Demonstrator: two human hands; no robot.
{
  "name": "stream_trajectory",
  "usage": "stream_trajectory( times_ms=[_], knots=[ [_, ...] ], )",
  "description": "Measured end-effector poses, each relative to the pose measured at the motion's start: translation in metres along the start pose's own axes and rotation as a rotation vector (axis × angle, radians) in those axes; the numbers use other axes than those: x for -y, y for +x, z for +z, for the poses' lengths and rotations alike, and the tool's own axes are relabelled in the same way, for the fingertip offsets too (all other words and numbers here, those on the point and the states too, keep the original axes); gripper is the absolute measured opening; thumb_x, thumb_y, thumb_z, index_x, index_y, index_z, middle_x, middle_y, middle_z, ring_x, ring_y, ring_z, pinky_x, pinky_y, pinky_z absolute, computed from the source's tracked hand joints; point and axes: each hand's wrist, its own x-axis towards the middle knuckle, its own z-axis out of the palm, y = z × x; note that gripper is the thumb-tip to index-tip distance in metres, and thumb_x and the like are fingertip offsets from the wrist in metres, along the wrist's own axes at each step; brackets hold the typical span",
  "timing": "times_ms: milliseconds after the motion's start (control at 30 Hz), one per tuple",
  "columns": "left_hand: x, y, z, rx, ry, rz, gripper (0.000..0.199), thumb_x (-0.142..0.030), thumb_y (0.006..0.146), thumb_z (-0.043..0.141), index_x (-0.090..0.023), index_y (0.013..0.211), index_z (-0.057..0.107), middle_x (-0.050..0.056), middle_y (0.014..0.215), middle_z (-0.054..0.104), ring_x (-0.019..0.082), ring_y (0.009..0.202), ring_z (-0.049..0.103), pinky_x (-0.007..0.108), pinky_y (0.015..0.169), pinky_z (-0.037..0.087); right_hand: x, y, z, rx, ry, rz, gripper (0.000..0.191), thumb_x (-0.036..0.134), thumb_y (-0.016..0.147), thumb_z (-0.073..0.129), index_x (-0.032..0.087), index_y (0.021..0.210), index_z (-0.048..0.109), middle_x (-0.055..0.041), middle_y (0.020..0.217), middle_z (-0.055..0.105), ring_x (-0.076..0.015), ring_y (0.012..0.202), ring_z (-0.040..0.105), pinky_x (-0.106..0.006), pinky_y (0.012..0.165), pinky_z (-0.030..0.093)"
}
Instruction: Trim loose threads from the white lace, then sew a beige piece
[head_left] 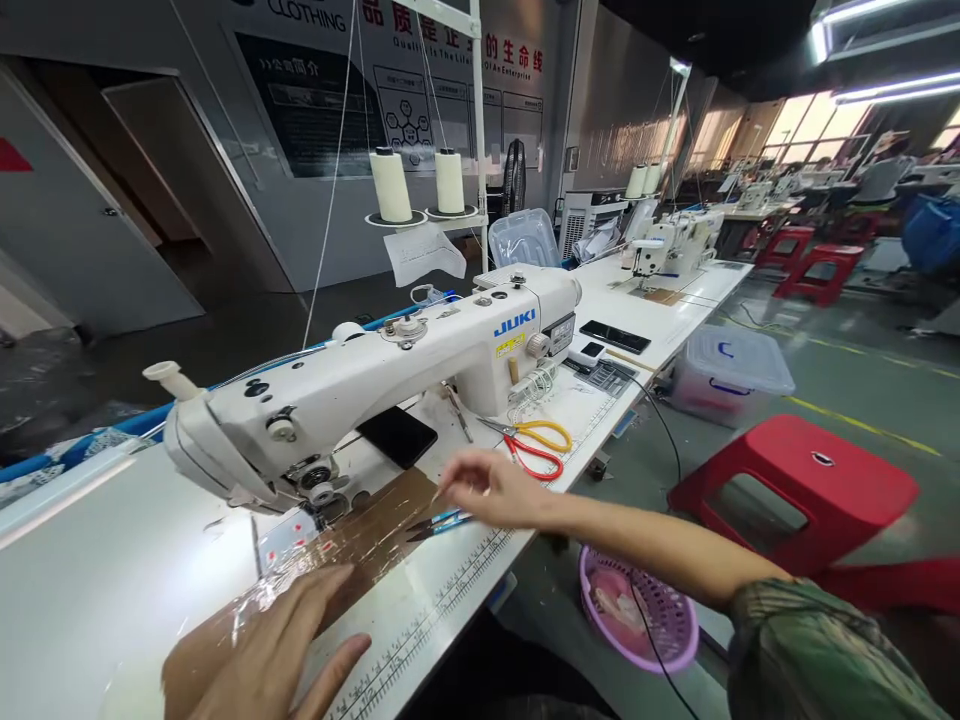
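Note:
My left hand [274, 645] lies flat with fingers apart on a clear, shiny plastic-like sheet [259, 600], left of the needle area of a white JUKI sewing machine [420, 350]. Small red marks [296, 540] show on whitish material by the presser foot. Beneath runs a brown strip [382, 515] along the machine bed. My right hand [491, 490] hovers at the strip's right end, thumb and fingers curled together; whatever they pinch is too small to make out. Thread snips [442, 522] with blue handles lie just below it, partly covered by the hand.
Scissors [536, 440] with yellow and red handles lie behind my right hand. A black phone [397, 436] sits under the machine arm. A printed ruler [450, 600] edges the table. A purple basket [637, 610] and red stool [795, 490] stand on the floor at right.

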Motion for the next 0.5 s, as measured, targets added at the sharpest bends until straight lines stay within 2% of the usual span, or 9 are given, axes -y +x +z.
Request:
stream_trajectory(
  times_ms=[67,167,233,300,400,500],
  knots=[
    [0.010,-0.012,0.017,-0.072,0.144,0.061,0.062,-0.053,0.086,0.046,-0.024,0.140,0.041,0.010,0.125,0.064,0.031,0.103,0.066,0.043,0.081,0.056,-0.004,0.013,-0.040,-0.267,-0.166,-0.010,0.008,0.018,0.075,0.053,0.016,0.079,0.060,0.0031,0.065,0.055,-0.0087,0.057,0.049,-0.021,0.055,0.040],
    [0.016,-0.029,0.036,-0.023,0.248,0.057,0.071,-0.048,0.088,0.042,-0.020,0.150,0.020,0.013,0.133,0.057,0.033,0.113,0.060,0.049,0.088,0.051,-0.016,0.029,-0.090,-0.623,-0.473,0.057,0.012,0.020,0.072,0.052,0.017,0.077,0.063,0.0031,0.061,0.056,-0.0108,0.054,0.048,-0.023,0.054,0.039],
    [0.014,-0.036,0.041,0.025,0.260,0.031,0.074,-0.046,0.089,0.042,-0.020,0.152,0.013,0.012,0.138,0.053,0.032,0.121,0.054,0.048,0.094,0.047,-0.025,0.034,-0.111,-0.719,-0.523,0.085,0.013,0.021,0.070,0.052,0.017,0.077,0.063,0.0014,0.064,0.058,-0.0125,0.056,0.049,-0.025,0.055,0.038],
    [0.011,-0.038,0.040,0.039,0.264,0.013,0.075,-0.046,0.089,0.043,-0.020,0.152,0.011,0.012,0.140,0.050,0.031,0.125,0.051,0.049,0.098,0.044,-0.033,0.034,-0.122,-0.765,-0.537,0.106,0.015,0.023,0.070,0.052,0.016,0.077,0.063,-0.0001,0.066,0.059,-0.0136,0.056,0.049,-0.026,0.055,0.037],
    [0.006,-0.038,0.037,0.042,0.265,0.001,0.075,-0.045,0.089,0.042,-0.019,0.152,0.011,0.013,0.140,0.050,0.032,0.124,0.051,0.048,0.101,0.040,-0.039,0.028,-0.129,-0.801,-0.556,0.133,0.018,0.024,0.070,0.051,0.017,0.080,0.064,-0.0016,0.069,0.062,-0.0147,0.055,0.050,-0.027,0.055,0.038],
    [0.007,-0.036,0.037,0.025,0.241,0.016,0.074,-0.045,0.089,0.042,-0.018,0.152,0.012,0.014,0.138,0.052,0.031,0.122,0.053,0.046,0.100,0.040,-0.037,0.019,-0.133,-0.891,-0.604,0.127,0.022,0.024,0.072,0.050,0.016,0.086,0.064,-0.0054,0.083,0.065,-0.0151,0.059,0.051,-0.030,0.062,0.042]
  ],
)
